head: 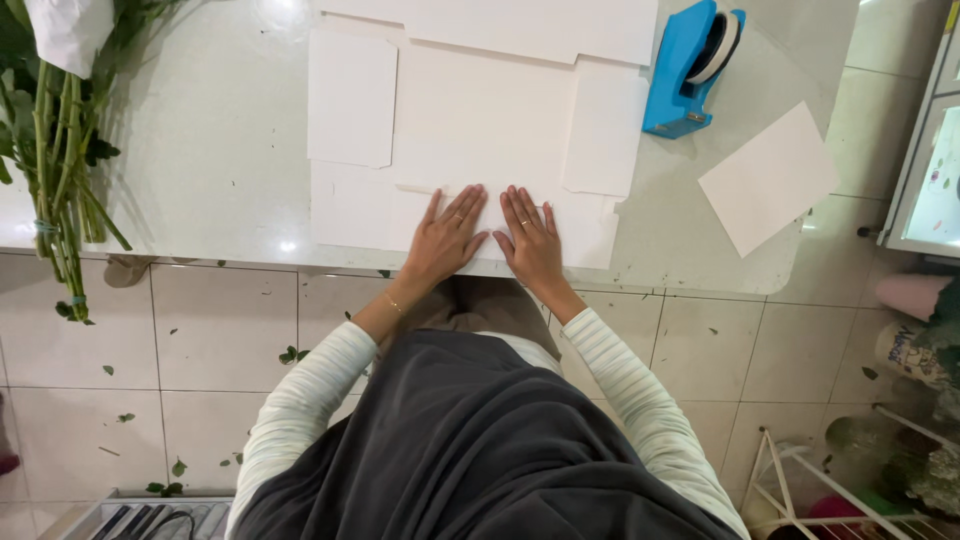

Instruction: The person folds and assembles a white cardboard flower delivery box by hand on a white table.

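A large white flat cardboard box blank (470, 130) lies unfolded on the pale table (220, 170), its long axis running left to right, flaps spreading far and sideways. It looks light, stiff, creasable; best gripped at panel edges. The left hand (445, 240) and right hand (528, 240) press flat, fingers spread, on its near panel, gripping nothing.
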